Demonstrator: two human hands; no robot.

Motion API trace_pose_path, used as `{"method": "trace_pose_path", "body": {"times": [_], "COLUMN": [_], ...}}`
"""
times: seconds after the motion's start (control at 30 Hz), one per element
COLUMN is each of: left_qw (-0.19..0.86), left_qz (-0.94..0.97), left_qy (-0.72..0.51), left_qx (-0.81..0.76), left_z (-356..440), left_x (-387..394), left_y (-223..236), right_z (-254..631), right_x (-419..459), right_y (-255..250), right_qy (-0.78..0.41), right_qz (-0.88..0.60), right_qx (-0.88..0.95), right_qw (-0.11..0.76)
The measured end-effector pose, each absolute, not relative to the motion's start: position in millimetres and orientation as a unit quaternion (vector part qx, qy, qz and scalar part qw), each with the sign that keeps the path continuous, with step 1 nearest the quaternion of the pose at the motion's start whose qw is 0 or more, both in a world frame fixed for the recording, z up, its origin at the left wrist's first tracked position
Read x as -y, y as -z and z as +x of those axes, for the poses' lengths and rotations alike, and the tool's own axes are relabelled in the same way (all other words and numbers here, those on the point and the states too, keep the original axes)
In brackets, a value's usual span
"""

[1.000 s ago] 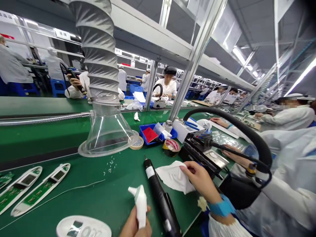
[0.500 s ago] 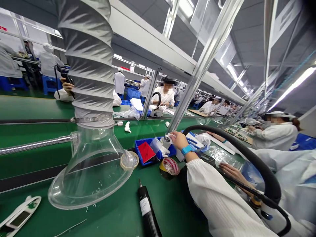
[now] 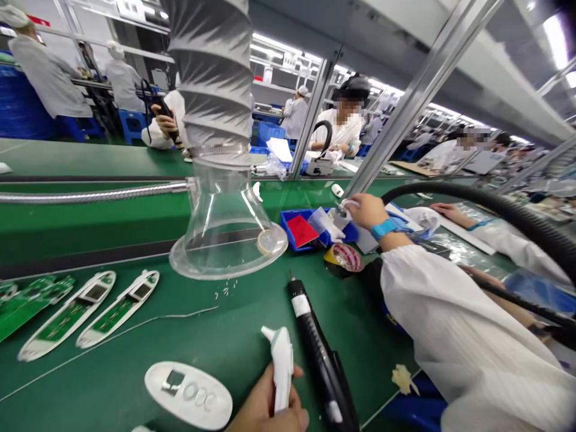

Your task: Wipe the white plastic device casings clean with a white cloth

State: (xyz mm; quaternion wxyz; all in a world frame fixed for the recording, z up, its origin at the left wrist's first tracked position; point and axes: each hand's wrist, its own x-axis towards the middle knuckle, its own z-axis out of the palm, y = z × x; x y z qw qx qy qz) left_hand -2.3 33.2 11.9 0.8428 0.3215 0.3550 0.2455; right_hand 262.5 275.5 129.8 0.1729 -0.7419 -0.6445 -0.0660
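In the bottom middle of the head view, my left hand (image 3: 270, 414) closes around a white ear thermometer (image 3: 282, 363), its pointed tip facing up and left. My right hand (image 3: 366, 211), below which a blue wristband shows, reaches to the far side of the bench. Its fingers pinch a small white cloth (image 3: 348, 204) at the top of a dispenser bottle (image 3: 341, 217), mostly hidden behind the hand and bin contents. A black electric screwdriver (image 3: 320, 354) lies between my two arms. Left of my left hand is a white oval cover (image 3: 189, 393) with a window.
A clear fume funnel (image 3: 211, 264) hangs over the bench. Two white housings with green boards (image 3: 101, 312) lie left, beside green circuit boards (image 3: 27, 303). A blue bin (image 3: 288, 238) holds a red piece; a tape roll (image 3: 344, 258) sits near it. Co-workers are around.
My view has swung left and down. My left hand has come into view holding the thermometer. My right hand stays at the bottle with the white cloth.
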Motion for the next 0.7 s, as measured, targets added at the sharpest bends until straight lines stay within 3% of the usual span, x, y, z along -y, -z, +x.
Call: {"method": "trace_pose_path", "body": {"times": [0.13,0.2,0.27,0.43,0.53,0.7], "left_qw": [0.827,0.809,0.781,0.737,0.724,0.733], "left_qz": [0.374,0.398,0.429,0.481,0.511,0.512], "left_qy": [-0.222,-0.229,-0.247,-0.272,-0.273,-0.293], "left_qx": [-0.356,-0.369,-0.382,-0.389,-0.373,-0.34], "left_z": [-3,-3,-3,-3,-5,-5], "left_x": [-31,-27,-23,-17,-17,-19], "left_y": [-16,-15,-12,-13,-17,-19], "right_z": [224,204,186,151,139,126], "right_x": [-195,-140,-87,-4,14,18], "right_y": [-139,-133,-117,-66,-48,-43], "right_qy": [0.052,-0.113,-0.261,-0.413,-0.428,-0.33], "right_qz": [-0.69,-0.619,-0.606,-0.599,-0.607,-0.636], "right_qx": [0.67,0.675,0.623,0.488,0.448,0.506], "right_qw": [0.268,0.386,0.42,0.483,0.498,0.481]}}
